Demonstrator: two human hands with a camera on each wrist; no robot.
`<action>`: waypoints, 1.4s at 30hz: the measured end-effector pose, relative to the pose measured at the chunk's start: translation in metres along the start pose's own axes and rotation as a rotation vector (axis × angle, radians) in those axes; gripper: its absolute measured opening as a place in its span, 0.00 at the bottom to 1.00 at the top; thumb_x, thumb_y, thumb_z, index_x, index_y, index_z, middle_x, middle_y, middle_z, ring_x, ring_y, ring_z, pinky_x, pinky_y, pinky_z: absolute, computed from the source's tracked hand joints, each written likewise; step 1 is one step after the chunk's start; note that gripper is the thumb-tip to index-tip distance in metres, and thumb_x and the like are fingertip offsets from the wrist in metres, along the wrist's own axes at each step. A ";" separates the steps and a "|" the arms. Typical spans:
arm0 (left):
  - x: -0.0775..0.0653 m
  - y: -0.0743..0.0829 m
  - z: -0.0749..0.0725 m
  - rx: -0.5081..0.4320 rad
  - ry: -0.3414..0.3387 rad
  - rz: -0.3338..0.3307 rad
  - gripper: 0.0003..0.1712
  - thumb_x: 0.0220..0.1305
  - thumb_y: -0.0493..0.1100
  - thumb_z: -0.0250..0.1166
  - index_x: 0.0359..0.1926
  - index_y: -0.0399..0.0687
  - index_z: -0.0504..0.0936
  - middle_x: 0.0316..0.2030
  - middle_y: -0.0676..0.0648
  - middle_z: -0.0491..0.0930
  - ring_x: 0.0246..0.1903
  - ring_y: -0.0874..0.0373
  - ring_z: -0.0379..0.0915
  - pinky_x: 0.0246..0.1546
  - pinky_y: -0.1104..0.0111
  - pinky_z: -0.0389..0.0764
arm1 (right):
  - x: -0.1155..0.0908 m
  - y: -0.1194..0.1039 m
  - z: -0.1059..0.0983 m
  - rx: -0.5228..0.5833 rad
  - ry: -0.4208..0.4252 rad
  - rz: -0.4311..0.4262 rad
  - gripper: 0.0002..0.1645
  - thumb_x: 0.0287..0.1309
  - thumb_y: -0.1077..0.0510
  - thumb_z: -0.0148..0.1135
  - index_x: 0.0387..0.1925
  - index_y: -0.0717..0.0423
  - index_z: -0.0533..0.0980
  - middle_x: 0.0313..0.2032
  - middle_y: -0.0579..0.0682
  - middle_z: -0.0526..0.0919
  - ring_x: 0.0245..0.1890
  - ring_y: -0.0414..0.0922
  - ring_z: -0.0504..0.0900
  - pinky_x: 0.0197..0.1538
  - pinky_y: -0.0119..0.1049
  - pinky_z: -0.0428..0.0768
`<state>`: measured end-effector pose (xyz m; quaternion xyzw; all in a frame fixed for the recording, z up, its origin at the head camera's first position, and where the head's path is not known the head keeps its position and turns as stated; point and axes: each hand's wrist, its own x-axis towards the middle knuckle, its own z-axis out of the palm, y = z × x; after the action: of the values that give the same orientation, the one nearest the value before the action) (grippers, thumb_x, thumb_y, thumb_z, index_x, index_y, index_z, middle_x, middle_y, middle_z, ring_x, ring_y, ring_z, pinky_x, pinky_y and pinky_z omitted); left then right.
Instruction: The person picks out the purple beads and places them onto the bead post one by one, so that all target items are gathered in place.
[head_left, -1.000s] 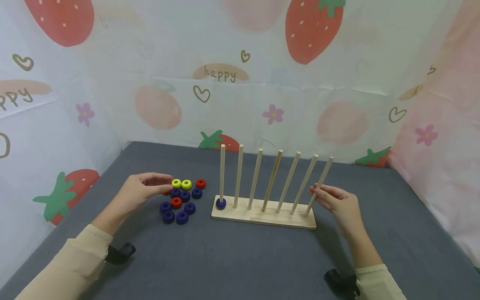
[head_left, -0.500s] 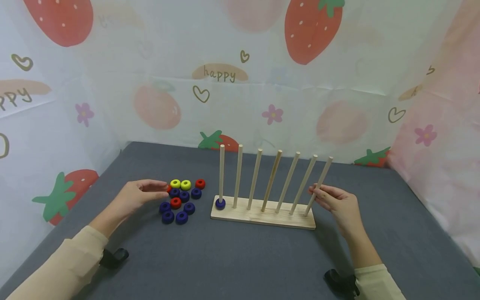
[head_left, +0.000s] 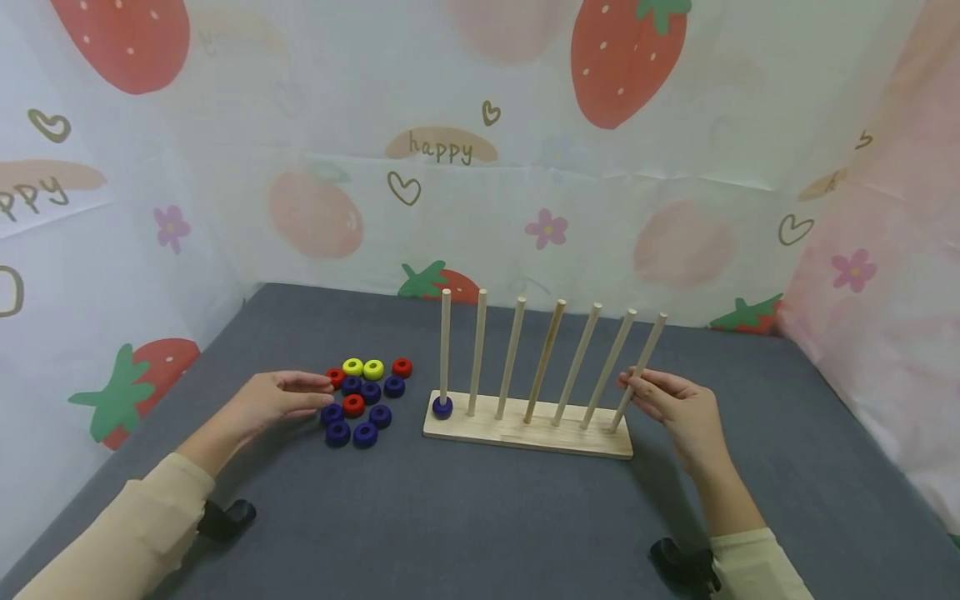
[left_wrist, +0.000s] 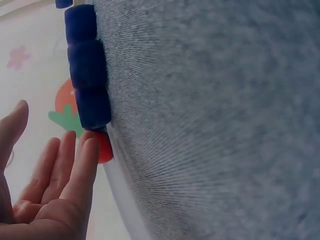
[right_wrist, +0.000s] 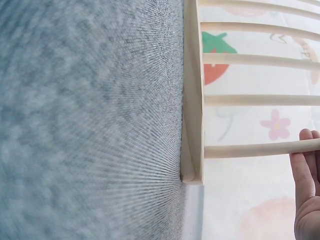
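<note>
My left hand (head_left: 266,406) is beside the left edge of a group of small beads, its fingers fairly straight and the thumb apart from them in the left wrist view. Its fingertips are right at a red bead (head_left: 335,378) and a dark blue bead (head_left: 331,414). Nothing shows between finger and thumb. On the right, my right hand (head_left: 678,408) pinches the rightmost wooden peg (head_left: 647,357) of a peg rack (head_left: 517,434) between thumb and fingers. One dark blue bead (head_left: 442,407) sits at the bottom of the leftmost peg (head_left: 446,342); the other pegs are bare.
Two yellow beads (head_left: 373,369) lie at the back of the group, near another red bead (head_left: 402,367). Several dark blue beads (head_left: 365,434) fill its middle and front. A grey cloth (head_left: 465,525) covers the table, and a printed curtain (head_left: 465,217) hangs behind it.
My left hand has drawn back slightly left and toward me, uncovering the red bead at the group's left edge. My right hand stays at the rightmost peg.
</note>
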<state>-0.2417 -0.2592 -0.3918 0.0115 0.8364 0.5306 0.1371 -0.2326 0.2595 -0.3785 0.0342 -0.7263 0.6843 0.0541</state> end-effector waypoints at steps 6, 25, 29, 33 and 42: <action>0.000 -0.002 0.001 -0.001 -0.022 -0.031 0.37 0.65 0.53 0.68 0.66 0.33 0.72 0.65 0.35 0.73 0.52 0.64 0.79 0.55 0.64 0.81 | 0.001 0.000 -0.001 -0.007 0.005 0.004 0.20 0.62 0.52 0.68 0.51 0.59 0.83 0.38 0.35 0.89 0.44 0.31 0.87 0.49 0.26 0.82; 0.004 -0.005 0.005 0.081 -0.015 -0.039 0.34 0.62 0.51 0.71 0.63 0.36 0.76 0.61 0.37 0.78 0.54 0.59 0.79 0.56 0.60 0.81 | 0.002 -0.002 0.001 -0.006 0.009 -0.001 0.18 0.62 0.53 0.68 0.50 0.58 0.83 0.39 0.34 0.89 0.44 0.32 0.87 0.49 0.26 0.82; 0.005 -0.005 0.006 0.127 -0.012 -0.044 0.32 0.61 0.50 0.72 0.61 0.38 0.79 0.61 0.36 0.78 0.57 0.51 0.77 0.57 0.56 0.80 | 0.002 -0.002 0.000 -0.005 0.016 0.004 0.22 0.61 0.52 0.68 0.52 0.62 0.82 0.38 0.34 0.89 0.44 0.32 0.87 0.49 0.26 0.82; 0.005 -0.005 0.007 0.141 -0.016 -0.054 0.30 0.59 0.46 0.73 0.59 0.36 0.80 0.59 0.36 0.80 0.55 0.51 0.78 0.56 0.55 0.80 | 0.001 -0.001 0.001 -0.011 0.012 0.018 0.25 0.62 0.52 0.68 0.54 0.65 0.80 0.39 0.33 0.89 0.44 0.31 0.87 0.49 0.26 0.82; 0.004 -0.001 0.005 0.183 -0.030 -0.059 0.29 0.58 0.46 0.74 0.58 0.38 0.81 0.59 0.36 0.79 0.57 0.47 0.76 0.57 0.54 0.79 | 0.000 0.001 0.002 -0.001 0.019 0.010 0.20 0.61 0.52 0.68 0.51 0.60 0.83 0.39 0.34 0.89 0.44 0.32 0.87 0.50 0.26 0.82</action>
<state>-0.2446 -0.2546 -0.3960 0.0072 0.8792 0.4474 0.1636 -0.2328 0.2580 -0.3793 0.0239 -0.7263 0.6845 0.0576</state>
